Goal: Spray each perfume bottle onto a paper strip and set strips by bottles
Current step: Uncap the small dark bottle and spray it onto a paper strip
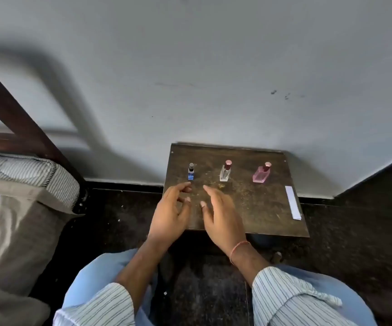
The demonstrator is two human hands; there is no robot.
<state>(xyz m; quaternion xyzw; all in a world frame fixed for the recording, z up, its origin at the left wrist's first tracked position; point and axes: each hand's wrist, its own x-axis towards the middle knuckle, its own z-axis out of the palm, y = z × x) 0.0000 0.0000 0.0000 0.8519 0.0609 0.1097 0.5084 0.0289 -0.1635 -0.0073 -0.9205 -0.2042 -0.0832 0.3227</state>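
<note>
A dark wooden bench (256, 208) stands against the wall. Over its near edge hover the left hand (170, 214) and right hand (221, 217), fingers spread loosely, holding nothing. At twelve o'clock stand three upright bottles, well apart: pink bottle (261, 174), clear bottle (225, 171), blue bottle (191, 172). Paper strips (292, 203) lie at three o'clock.

I see both forearms bare below the sleeves. Each sleeve (291, 295) is white with thin dark vertical stripes, rolled back and bunched at the cuff. A thin reddish thread band (237, 249) circles the right wrist. Light blue trousers (101, 274) cover both knees. No rings or watch visible.
</note>
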